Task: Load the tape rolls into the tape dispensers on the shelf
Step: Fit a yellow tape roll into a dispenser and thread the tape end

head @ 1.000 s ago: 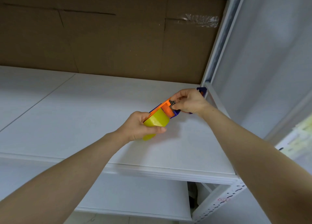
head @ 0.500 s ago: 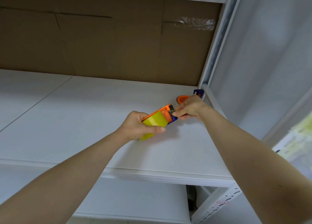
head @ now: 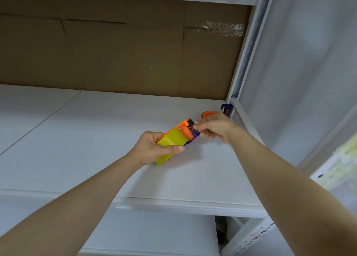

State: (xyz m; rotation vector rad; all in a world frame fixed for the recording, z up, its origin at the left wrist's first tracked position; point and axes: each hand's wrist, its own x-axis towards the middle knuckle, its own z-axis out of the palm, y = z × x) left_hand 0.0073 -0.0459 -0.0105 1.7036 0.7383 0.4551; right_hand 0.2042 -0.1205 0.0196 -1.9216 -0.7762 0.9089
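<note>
My left hand (head: 152,149) grips a yellow tape roll (head: 171,142) seated in an orange and blue tape dispenser (head: 187,130), held just above the white shelf (head: 96,139). My right hand (head: 214,127) pinches the dispenser's front end by its cutter, where a bit of tape shows between the fingertips. A second orange and blue dispenser (head: 225,110) lies on the shelf behind my right hand at the right rear corner, mostly hidden by the hand.
A brown cardboard panel (head: 116,53) backs the shelf. The white metal upright (head: 245,53) and side rail close the right end. Another shelf (head: 144,234) lies below, and a grey wall (head: 309,62) stands to the right.
Both hands and the dispenser have shifted slightly down and left. My right hand has slid off the far dispenser area, uncovering the second dispenser's orange part behind it.
</note>
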